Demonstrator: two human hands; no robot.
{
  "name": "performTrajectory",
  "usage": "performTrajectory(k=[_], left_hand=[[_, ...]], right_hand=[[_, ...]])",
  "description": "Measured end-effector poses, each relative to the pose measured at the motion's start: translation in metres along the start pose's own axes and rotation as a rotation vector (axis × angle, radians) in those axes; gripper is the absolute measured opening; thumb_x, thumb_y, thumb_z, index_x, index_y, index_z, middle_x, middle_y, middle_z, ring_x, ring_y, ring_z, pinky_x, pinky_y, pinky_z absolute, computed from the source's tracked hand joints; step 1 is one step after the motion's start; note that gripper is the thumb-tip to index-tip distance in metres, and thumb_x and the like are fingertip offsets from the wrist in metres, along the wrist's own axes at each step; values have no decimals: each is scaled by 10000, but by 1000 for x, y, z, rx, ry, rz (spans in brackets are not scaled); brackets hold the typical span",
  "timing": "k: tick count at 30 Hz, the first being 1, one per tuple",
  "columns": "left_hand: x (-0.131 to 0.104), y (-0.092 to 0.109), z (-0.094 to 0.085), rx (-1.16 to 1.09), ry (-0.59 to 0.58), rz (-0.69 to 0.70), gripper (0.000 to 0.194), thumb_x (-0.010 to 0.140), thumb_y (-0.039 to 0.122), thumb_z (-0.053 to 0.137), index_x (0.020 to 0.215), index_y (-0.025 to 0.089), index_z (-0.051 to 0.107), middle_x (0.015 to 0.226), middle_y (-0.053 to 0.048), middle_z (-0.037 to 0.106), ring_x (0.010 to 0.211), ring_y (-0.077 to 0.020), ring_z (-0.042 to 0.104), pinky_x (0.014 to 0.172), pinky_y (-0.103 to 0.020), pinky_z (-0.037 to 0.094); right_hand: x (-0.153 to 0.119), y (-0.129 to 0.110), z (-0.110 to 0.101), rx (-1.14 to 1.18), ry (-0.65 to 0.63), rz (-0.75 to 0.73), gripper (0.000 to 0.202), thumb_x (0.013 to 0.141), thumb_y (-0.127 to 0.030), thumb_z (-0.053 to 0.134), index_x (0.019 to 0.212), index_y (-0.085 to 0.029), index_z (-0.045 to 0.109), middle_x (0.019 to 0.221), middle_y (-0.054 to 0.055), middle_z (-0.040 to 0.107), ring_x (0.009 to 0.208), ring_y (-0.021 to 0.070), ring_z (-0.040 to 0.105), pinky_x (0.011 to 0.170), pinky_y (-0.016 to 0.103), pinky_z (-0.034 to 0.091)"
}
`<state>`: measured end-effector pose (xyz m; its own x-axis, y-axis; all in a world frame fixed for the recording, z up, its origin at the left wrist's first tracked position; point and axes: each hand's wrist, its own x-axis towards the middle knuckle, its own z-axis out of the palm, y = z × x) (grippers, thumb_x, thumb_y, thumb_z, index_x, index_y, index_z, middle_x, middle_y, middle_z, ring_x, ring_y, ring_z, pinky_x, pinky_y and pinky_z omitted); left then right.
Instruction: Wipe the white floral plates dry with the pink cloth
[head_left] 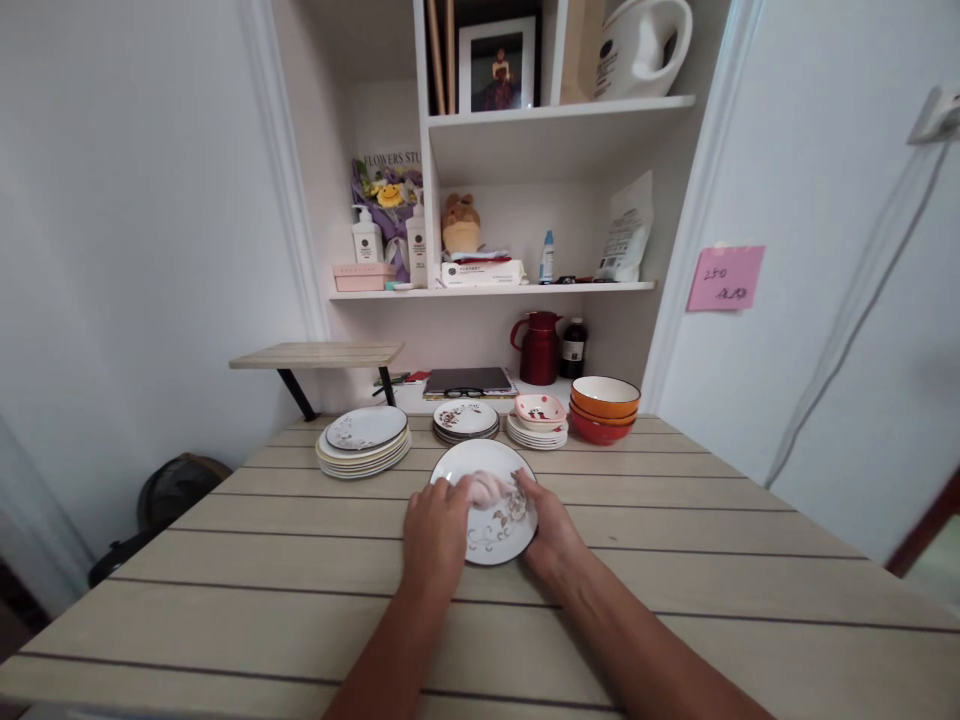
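A white plate (491, 548) with a dark rim and a brown flower pattern is between my two hands, tilted up toward me over the table. My left hand (436, 530) has its fingers bent over the plate's left edge. At the right edge, my right hand (551, 525) grips the rim, thumb on the upper face and the other fingers partly hidden beneath. A pale pinkish patch shows on the plate's face between my hands; I cannot tell whether it is a reflection or something lying there.
Behind the plate stand a stack of larger plates (364, 462), dark-rimmed plates (465, 420), small dishes topped by a pink bowl (540, 410), and orange and red bowls (604, 408). A small raised shelf (319, 354) rises at left. A red jug (540, 348) stands further back.
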<state>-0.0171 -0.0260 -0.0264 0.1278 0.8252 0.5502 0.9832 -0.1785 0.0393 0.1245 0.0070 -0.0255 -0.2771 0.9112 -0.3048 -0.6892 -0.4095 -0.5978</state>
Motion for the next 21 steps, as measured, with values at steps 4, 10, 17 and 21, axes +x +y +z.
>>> performTrajectory(k=[4,10,17,21], left_hand=[[-5,13,4,-72,-92,265,384,887,175,480,1249,293,527,958,-35,592,855,-184,551,727,-298,414],[-3,9,0,-84,-57,227,360,903,192,463,1233,310,545,936,-32,582,846,-178,544,720,-292,405],[3,-8,-6,-18,65,-150,315,909,216,456,1193,276,578,897,-31,603,830,-188,562,696,-296,389],[3,-13,-5,30,73,-165,298,910,215,452,1167,257,596,891,-39,613,829,-201,568,718,-317,395]], right_hand=[[-2,-7,-2,0,-17,14,286,878,-356,507,974,-115,628,793,95,744,718,215,700,764,366,535],[-5,6,2,-90,-86,81,281,841,-384,568,793,-115,635,648,71,714,577,191,667,728,351,535],[-6,12,8,-79,-74,9,257,846,-310,568,1009,-126,643,795,76,754,739,211,706,815,366,521],[-3,11,5,-66,-48,18,332,856,-353,545,1038,-88,632,793,109,751,779,235,708,852,393,507]])
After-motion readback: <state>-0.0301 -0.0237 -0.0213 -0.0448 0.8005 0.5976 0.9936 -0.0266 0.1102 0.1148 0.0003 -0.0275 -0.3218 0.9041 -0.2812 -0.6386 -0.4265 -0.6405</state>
